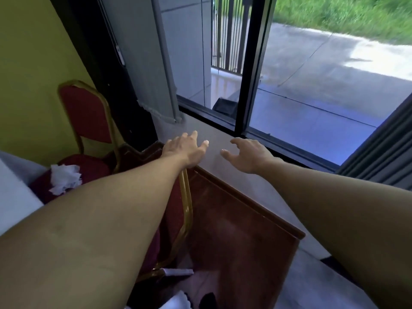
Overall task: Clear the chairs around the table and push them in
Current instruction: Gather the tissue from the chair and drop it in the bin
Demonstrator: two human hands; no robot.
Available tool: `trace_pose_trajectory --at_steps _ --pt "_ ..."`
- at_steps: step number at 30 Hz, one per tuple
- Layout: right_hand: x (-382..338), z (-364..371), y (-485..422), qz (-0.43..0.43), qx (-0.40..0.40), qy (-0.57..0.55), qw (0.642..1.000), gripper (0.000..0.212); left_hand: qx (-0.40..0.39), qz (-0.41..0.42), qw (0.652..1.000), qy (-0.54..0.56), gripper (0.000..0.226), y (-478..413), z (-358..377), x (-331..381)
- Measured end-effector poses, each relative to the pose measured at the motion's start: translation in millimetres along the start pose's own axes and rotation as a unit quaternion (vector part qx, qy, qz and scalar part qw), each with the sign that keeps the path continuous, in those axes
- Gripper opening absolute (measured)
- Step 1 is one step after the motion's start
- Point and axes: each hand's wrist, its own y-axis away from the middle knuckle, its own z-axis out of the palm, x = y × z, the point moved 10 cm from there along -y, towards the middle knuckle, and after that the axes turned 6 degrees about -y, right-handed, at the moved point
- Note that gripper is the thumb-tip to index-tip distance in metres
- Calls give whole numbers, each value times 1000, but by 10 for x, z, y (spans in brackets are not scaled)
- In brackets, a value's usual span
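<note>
Reaching fwd, both empty: left hand [187,150] & right hand [249,155] spread wide. Clearing pending: crumpled tissue [64,178] sitting on far-left chair [87,139] seat. Nxt, prob.: grabbing tissue.

Function or banquet room, red padded chair with gold metal frame [87,117], white-clothed table [13,197], dark-framed sliding glass window [247,70], grey curtain [383,143]

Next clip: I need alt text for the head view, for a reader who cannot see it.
Two bare hands, left hand and right hand, reach forward open and empty above a red chair with a gold frame. A second red chair against the yellow wall holds crumpled white tissue on its seat; a window lies ahead.
</note>
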Motion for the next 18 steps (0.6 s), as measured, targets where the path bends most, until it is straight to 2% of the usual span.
trace_pose_trajectory --at_steps 7,18 --pt "105 -88 -723 -16 -17 2 1000 80 8 -20 1000 -5 68 -632 -133 -28" --pt "104 -330 -2229 -108 -53 37 992 80 21 -110 993 23 66 -1733 -355 -36"
